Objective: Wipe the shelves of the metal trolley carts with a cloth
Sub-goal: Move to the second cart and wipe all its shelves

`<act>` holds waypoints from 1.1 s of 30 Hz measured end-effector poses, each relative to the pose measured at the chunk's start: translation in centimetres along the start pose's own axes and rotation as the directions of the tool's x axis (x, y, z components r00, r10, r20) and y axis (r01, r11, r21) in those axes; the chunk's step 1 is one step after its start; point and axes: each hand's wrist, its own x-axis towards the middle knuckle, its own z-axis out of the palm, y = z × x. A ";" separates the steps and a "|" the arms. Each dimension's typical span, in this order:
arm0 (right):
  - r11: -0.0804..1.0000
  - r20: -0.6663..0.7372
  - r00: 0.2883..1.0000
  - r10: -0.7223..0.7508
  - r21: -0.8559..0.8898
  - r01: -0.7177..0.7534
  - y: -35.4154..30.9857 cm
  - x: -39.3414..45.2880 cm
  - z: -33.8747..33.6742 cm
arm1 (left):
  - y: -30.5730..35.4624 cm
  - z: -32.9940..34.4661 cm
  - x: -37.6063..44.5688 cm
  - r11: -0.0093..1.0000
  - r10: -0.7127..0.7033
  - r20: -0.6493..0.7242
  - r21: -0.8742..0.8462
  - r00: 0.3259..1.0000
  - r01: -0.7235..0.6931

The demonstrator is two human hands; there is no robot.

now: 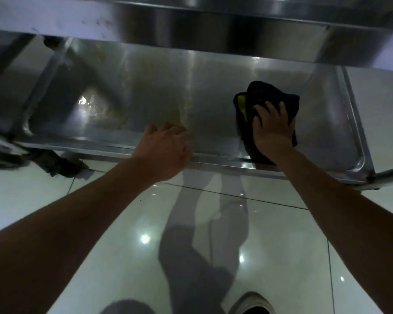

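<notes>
A low stainless-steel trolley shelf (159,91) with a raised rim fills the middle of the view. A black cloth (266,91) with a yellow patch lies on its right part. My right hand (271,125) presses flat on the cloth with fingers spread, near the shelf's front rim. My left hand (165,148) rests at the front rim near the middle, fingers loosely curled over the edge, nothing in it. A brownish stain shows on the shelf left of centre.
An upper steel shelf (213,30) overhangs the far side of the low shelf. A dark caster wheel (61,165) sits under the left front corner. Glossy white floor tiles (123,223) lie in front, with my shoe (252,302) at the bottom edge.
</notes>
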 end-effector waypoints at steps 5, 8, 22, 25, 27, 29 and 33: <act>0.999 0.105 0.994 -0.011 -0.034 0.014 -1.7 -1.1 -1.2 | -2.9 -2.9 -3.5 0.999 0.032 -0.006 -0.044 0.999 -0.032; 0.999 0.081 0.996 -0.039 -0.030 0.041 -3.3 -1.8 -0.5 | -6.3 -3.0 -4.4 0.998 0.058 -0.045 0.033 0.997 -0.057; 0.963 0.240 0.966 -0.094 -0.226 0.150 -7.6 -2.9 0.1 | -16.8 -2.0 -9.8 0.999 -0.039 -0.068 -0.017 0.997 0.038; 0.981 0.184 0.983 -0.004 -0.192 0.040 -8.0 -5.1 1.2 | -19.7 -1.0 -11.1 1.000 -0.013 -0.101 0.024 0.995 0.016; 0.977 0.099 0.995 0.003 -0.211 0.018 -8.9 -6.7 2.3 | -21.6 -0.7 -11.6 0.999 -0.043 -0.122 0.008 0.992 0.044; 0.984 0.014 1.000 0.025 -0.176 -0.022 -11.0 -8.3 3.3 | -23.1 -0.6 -12.3 0.998 -0.068 -0.128 0.005 0.989 0.069; 0.987 0.002 0.999 0.049 -0.156 -0.048 -15.5 -8.9 5.4 | -25.4 -0.3 -13.9 0.996 -0.078 -0.143 0.036 0.987 0.084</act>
